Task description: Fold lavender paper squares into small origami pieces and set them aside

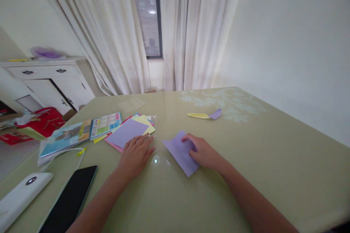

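Note:
My right hand [203, 151] has its fingers curled over a purple sheet of paper [182, 153], gripping it by its right side. The sheet is creased and partly raised off the table. Palm down, my left hand [136, 153] lies with its fingers stretched out at the near edge of a fanned pile of coloured paper, topped by a purple sheet [127, 133]. A yellow sheet [144, 122] and pink edges show from beneath it. Farther back on the table lies a folded paper piece [206, 115], yellow at one end and purple at the other.
To the left are booklets [67, 138], a printed card [106, 125], a black phone [71, 196] and a white power bank [22, 196] with a white cable. A clear plastic sleeve [131, 104] lies near the table's far edge. Curtains and a white cabinet [51, 83] stand behind.

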The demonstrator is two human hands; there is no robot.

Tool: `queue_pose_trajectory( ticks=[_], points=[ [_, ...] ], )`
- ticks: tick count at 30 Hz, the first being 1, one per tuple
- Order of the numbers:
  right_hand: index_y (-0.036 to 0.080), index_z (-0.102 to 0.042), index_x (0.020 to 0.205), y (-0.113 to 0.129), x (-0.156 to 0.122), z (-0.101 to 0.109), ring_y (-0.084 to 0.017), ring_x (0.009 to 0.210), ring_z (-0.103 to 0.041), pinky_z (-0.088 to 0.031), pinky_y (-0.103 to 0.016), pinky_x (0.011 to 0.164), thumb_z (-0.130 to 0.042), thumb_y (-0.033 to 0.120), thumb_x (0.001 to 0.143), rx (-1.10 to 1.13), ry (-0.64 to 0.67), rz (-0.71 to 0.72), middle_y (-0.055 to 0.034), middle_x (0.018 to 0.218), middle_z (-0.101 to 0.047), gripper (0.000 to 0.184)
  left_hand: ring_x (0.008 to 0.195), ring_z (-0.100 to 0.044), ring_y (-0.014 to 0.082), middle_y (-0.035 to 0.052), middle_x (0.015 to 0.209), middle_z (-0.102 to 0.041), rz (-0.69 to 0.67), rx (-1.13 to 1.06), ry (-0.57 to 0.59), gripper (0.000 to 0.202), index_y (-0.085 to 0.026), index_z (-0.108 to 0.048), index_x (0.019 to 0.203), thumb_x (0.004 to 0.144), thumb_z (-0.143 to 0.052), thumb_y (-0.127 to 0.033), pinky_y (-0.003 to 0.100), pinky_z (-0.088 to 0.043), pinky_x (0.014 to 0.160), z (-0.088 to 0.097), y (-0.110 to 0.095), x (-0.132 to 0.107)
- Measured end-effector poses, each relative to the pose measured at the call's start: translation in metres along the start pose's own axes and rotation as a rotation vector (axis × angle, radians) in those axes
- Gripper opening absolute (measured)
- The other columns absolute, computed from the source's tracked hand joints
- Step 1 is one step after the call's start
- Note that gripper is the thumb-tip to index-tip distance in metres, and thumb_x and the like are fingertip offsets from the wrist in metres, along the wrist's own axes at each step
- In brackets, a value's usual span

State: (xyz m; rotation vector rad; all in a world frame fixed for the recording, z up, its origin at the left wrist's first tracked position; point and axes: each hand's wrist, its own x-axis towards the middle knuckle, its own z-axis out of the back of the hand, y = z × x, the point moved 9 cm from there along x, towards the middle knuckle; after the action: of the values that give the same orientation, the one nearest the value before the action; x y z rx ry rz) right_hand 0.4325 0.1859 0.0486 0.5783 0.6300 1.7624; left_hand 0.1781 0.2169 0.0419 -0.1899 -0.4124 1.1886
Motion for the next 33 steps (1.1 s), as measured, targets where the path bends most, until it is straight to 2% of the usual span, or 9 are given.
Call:
queue_pose_trajectory(
  ticks=[8,12,14,16,19,23,27,30,33],
  points=[
    [0.016,-0.069,0.123,0.009,-0.003,-0.007,-0.027,0.111,-0.067,-0.048,-0.039,0.101,-0.054,-0.003,0.078,-0.141,0.066,0.147,-0.0128,0.123,-0.070,0.051,0.155,-0.041,0.0400,0.0209,0.166,-0.048,-0.047,0.112,0.011,0.053,-0.014,-0.050,0.158,0.110,-0.040,-0.034,0.064,-0.031,0.125,-0.009,-0.008,0.027],
    [0.019,-0.069,0.126,0.018,-0.007,-0.017,-0.024,0.105,-0.065,-0.050,-0.037,0.098,-0.054,-0.002,0.081,-0.184,0.116,0.239,-0.0102,0.119,-0.065,0.052,0.160,-0.036,0.0221,0.0082,0.172,-0.042,-0.349,0.034,0.048,0.053,-0.026,-0.039,0.165,0.114,-0.033,-0.041,0.043,-0.031,0.130,0.005,-0.061,0.005],
    [0.018,-0.069,0.125,0.024,-0.008,-0.023,-0.026,0.105,-0.064,-0.050,-0.038,0.098,-0.057,0.000,0.081,-0.200,0.145,0.283,-0.0103,0.115,-0.064,0.049,0.154,-0.046,0.0285,0.0135,0.162,-0.055,-0.669,-0.054,0.098,0.061,-0.025,-0.044,0.161,0.107,-0.056,-0.050,0.050,-0.036,0.128,0.009,-0.098,-0.020],
    [0.019,-0.070,0.125,0.031,-0.010,-0.028,-0.026,0.106,-0.063,-0.050,-0.039,0.100,-0.060,0.003,0.082,-0.209,0.166,0.319,-0.0104,0.114,-0.063,0.047,0.138,-0.062,0.0291,0.0132,0.144,-0.069,-0.767,-0.077,0.061,0.054,-0.023,-0.054,0.151,0.103,-0.068,-0.045,0.053,-0.041,0.125,0.015,-0.111,-0.036],
    [0.021,-0.069,0.131,0.038,-0.012,-0.029,-0.028,0.118,-0.061,-0.047,-0.042,0.108,-0.065,0.007,0.084,-0.207,0.173,0.344,-0.0131,0.126,-0.062,0.050,0.109,-0.075,0.0235,0.0055,0.115,-0.079,-0.783,-0.075,-0.006,0.017,-0.025,-0.071,0.119,0.106,-0.062,-0.022,0.048,-0.055,0.111,0.015,-0.113,-0.050],
    [0.025,-0.072,0.131,0.050,-0.015,-0.024,-0.035,0.148,-0.041,-0.032,-0.053,0.122,-0.075,0.017,0.088,-0.273,0.111,0.399,-0.0157,0.162,-0.043,0.045,0.116,-0.075,0.0285,0.0040,0.108,-0.080,-0.758,-0.059,-0.006,0.018,-0.026,-0.073,0.107,0.103,-0.061,-0.014,0.047,-0.063,0.099,0.003,-0.108,-0.068],
    [0.023,-0.076,0.119,0.066,-0.020,-0.028,-0.030,0.131,-0.055,-0.042,-0.045,0.114,-0.072,0.014,0.094,-0.372,0.122,0.452,-0.0138,0.142,-0.061,0.027,0.109,-0.078,0.0303,0.0051,0.122,-0.080,-0.714,0.015,0.016,0.020,-0.026,-0.073,0.109,0.103,-0.058,-0.013,0.047,-0.068,0.088,-0.008,-0.106,-0.085],
    [0.018,-0.074,0.108,0.072,-0.032,-0.041,-0.024,0.105,-0.066,-0.051,-0.038,0.100,-0.060,0.015,0.105,-0.434,0.276,0.488,-0.0101,0.113,-0.073,0.015,0.115,-0.077,0.0302,0.0036,0.128,-0.079,-0.681,0.014,0.037,0.021,-0.026,-0.072,0.116,0.105,-0.056,-0.017,0.049,-0.067,0.094,-0.008,-0.104,-0.094],
    [0.018,-0.073,0.113,0.071,-0.049,-0.038,-0.028,0.113,-0.068,-0.053,-0.042,0.102,-0.073,0.037,0.100,-0.376,0.356,0.498,-0.0133,0.128,-0.073,0.023,0.117,-0.076,0.0269,0.0014,0.130,-0.079,-0.639,-0.063,0.072,0.019,-0.026,-0.071,0.116,0.109,-0.053,-0.022,0.046,-0.065,0.100,-0.006,-0.100,-0.094]
  ],
)
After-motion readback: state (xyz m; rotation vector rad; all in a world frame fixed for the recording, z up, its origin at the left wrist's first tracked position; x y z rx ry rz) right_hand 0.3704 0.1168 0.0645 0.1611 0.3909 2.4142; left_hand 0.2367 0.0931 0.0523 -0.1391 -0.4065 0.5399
